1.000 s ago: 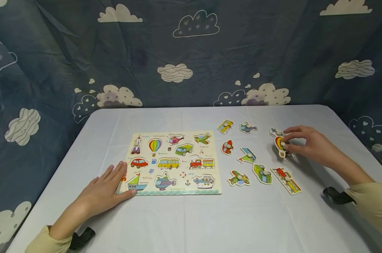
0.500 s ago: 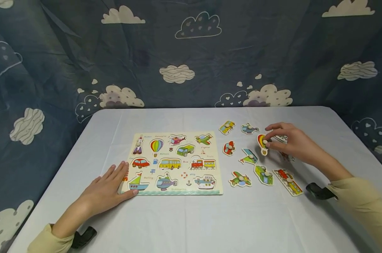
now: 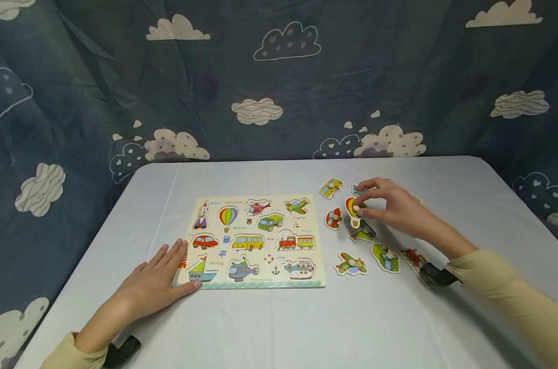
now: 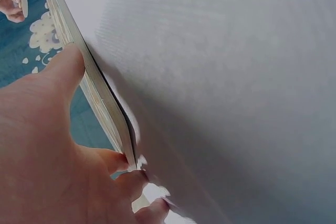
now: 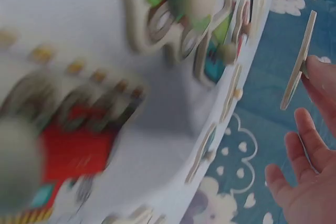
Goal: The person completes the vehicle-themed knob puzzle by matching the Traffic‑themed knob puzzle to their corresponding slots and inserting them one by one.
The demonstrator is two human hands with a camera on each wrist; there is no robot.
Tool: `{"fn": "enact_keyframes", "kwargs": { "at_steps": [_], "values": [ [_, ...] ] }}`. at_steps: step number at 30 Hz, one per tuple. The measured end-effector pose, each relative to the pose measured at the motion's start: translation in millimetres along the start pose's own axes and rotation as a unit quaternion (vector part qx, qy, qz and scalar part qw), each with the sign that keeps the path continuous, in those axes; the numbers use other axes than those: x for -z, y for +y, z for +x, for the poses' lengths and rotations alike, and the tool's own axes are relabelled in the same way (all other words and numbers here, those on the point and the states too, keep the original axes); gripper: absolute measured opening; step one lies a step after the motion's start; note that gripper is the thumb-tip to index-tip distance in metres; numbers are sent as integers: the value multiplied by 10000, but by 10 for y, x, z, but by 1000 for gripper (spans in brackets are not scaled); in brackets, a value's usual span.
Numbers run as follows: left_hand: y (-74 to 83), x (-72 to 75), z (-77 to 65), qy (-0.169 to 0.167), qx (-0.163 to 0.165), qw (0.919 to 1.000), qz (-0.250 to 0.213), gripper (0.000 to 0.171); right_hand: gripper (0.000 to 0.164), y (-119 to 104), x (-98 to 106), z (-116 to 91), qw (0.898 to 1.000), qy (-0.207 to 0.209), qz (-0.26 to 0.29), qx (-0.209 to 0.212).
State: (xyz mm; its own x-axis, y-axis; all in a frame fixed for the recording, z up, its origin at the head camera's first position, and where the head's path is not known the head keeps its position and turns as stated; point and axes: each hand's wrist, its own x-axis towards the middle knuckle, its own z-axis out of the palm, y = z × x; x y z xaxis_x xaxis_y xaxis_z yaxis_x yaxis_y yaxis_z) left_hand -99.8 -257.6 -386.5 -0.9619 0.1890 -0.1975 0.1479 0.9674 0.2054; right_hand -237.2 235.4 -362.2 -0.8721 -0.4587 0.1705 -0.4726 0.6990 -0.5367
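A wooden knob-puzzle board (image 3: 260, 257) with printed vehicles lies flat on the white table. My left hand (image 3: 147, 287) rests at its left edge, fingers extended, thumb along the near corner. In the left wrist view, the thumb and fingertips touch the board's edge (image 4: 107, 111). My right hand (image 3: 394, 207) pinches the knob of a hot-air balloon puzzle piece (image 3: 350, 207) between thumb and finger, to the right of the board. From the right wrist view, that balloon piece (image 5: 299, 61) appears edge-on, held up off the table, the other fingers spread.
Loose knobbed pieces lie right of the board: a yellow bus (image 3: 331, 188), red car (image 3: 333, 219), sailboat (image 3: 363, 234), green plane (image 3: 351, 264), green truck (image 3: 385, 258) and train (image 3: 414, 260), partly behind the right wrist's camera. A cloud-patterned dark curtain (image 3: 279, 133) hangs behind.
My right hand has carried the balloon piece leftward from the far-right pieces, past the sailboat piece towards the board. The left hand has stayed on the board's edge.
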Motion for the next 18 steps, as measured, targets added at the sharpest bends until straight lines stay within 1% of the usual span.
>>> {"fn": "enact_keyframes", "kwargs": {
  "at_steps": [3,10,14,18],
  "values": [
    [-8,-9,-5,55,-6,10000,13,106,16,-58,-58,70,10000,22,37,53],
    [-17,-15,-2,96,-31,9999,23,106,13,-184,-177,217,9991,131,192,366],
    [-22,-23,0,53,-16,10000,9,106,12,-263,-238,302,9985,157,337,397],
    [-24,-26,-4,95,-27,9999,24,106,12,-332,-296,389,9982,110,430,411]
  ]
}}
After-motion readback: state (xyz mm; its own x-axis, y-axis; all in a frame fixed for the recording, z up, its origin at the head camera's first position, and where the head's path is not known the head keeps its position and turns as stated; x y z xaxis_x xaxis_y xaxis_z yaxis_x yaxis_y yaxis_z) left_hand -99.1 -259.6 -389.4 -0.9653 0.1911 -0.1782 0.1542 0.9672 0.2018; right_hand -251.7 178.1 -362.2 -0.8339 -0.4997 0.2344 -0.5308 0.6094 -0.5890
